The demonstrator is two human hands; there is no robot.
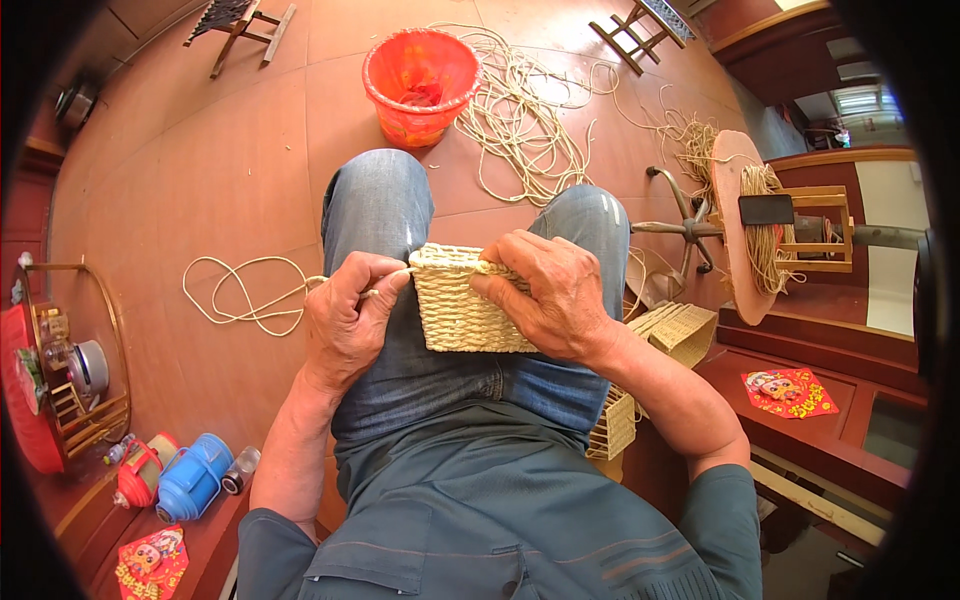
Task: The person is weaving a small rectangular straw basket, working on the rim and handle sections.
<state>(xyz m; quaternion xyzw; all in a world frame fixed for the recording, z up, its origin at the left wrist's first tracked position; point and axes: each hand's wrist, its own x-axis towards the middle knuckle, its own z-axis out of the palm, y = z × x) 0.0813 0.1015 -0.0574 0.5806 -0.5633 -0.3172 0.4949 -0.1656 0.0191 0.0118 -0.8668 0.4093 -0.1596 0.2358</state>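
A small woven basket (465,315) of pale straw-coloured cord rests on my lap, its side wall facing me. At its left rim corner, my left hand (350,315) is closed in a pinch on a cord (250,315) that trails left in loose loops over the floor. My right hand (555,295) is clamped over the basket's upper rim, thumb on the near side and fingers over the top. Its palm covers the basket's right end. Bits of cord show beside both thumbs.
Ahead of my knees stands a red bucket (415,125), with tangled cord (525,115) right of it. Finished-looking woven baskets (680,330) sit by my right side. Farther right is an oval board (735,225) bearing cord and a black phone (767,209). A blue flask (193,478) stands lower left.
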